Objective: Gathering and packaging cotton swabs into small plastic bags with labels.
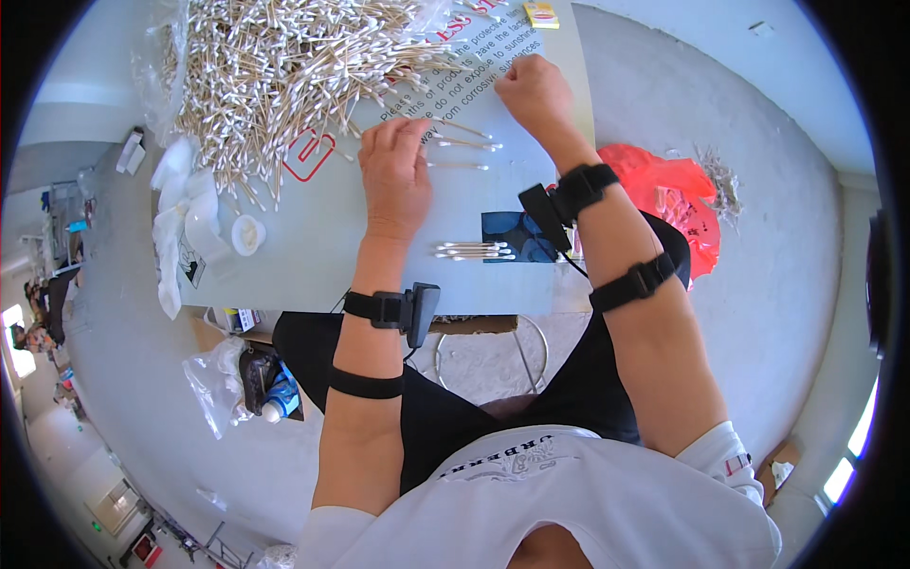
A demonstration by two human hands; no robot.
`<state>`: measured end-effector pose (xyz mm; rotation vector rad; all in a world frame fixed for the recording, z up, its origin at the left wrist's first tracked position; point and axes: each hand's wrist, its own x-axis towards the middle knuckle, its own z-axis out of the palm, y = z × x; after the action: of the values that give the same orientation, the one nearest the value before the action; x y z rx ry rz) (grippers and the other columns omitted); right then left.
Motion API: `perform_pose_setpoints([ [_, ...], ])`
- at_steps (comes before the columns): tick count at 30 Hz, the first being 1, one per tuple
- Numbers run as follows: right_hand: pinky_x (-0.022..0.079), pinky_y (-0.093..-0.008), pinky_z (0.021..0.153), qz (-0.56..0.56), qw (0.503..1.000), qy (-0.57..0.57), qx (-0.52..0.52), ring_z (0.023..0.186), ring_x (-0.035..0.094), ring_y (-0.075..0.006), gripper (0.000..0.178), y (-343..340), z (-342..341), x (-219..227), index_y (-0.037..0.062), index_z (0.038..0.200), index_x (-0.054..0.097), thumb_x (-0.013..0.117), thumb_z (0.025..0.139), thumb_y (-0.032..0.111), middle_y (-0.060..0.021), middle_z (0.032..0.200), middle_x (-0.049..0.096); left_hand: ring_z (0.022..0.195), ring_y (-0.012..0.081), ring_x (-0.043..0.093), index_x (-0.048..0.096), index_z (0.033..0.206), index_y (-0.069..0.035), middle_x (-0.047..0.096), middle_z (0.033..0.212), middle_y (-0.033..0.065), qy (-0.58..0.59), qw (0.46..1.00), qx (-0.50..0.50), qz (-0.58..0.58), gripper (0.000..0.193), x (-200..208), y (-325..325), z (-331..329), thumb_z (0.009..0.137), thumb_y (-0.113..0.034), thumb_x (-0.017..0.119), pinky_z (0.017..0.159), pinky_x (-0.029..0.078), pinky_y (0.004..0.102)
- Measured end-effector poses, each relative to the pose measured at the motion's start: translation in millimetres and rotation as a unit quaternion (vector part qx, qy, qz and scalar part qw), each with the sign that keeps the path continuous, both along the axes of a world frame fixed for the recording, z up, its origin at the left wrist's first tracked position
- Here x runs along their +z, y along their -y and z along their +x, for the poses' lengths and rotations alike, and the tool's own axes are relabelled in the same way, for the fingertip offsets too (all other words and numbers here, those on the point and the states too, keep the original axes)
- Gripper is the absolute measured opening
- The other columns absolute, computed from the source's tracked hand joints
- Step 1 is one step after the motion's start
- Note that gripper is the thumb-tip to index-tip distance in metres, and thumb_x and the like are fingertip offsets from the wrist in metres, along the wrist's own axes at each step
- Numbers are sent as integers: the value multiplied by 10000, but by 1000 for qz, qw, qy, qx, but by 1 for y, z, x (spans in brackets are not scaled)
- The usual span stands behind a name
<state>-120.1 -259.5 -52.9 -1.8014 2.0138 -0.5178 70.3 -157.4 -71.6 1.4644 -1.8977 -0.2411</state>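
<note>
A large heap of cotton swabs [294,85] covers the far left of the table [332,270]. At the heap's near right edge is my left hand [391,175], its fingers bent down toward the tabletop; what they pinch, if anything, is hidden. Several loose swabs [464,144] point rightward just beside its fingertips, and I cannot tell whether any of them touch it. Farther right, my right hand [538,93] is closed like a fist above the table, its fingertips concealed. Closer to me, a small row of swabs [474,251] lies partly over a dark blue picture card [517,228].
A small white cup [248,235] and crumpled white wrapping [185,209] lie at the table's left. A yellow packet [541,14] rests at the far edge. Beside my right leg is a red plastic bag [701,228]. A blue bottle [282,394] sits low on the left.
</note>
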Motion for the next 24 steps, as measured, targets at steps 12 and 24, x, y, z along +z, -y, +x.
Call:
perform_pose_setpoints([
  [12, 494, -391, 715, -84, 960, 91, 251, 805, 625, -311, 53, -57, -2, -5, 78, 805, 657, 667, 774, 120, -102, 821, 607, 1130, 283, 483, 625, 1107, -116, 572, 1146, 53, 120, 990, -66, 19, 346, 14, 4, -13, 770, -111, 699, 933, 364, 446],
  [24, 507, -411, 739, -116, 974, 134, 140, 822, 625, -328, 186, -23, 14, -5, 48, 888, 672, 699, 771, 190, -158, 831, 631, 1049, 305, 503, 598, 988, -82, 572, 1073, 75, 74, 992, -67, 74, 240, 22, -36, -6, 766, -87, 687, 896, 375, 446],
])
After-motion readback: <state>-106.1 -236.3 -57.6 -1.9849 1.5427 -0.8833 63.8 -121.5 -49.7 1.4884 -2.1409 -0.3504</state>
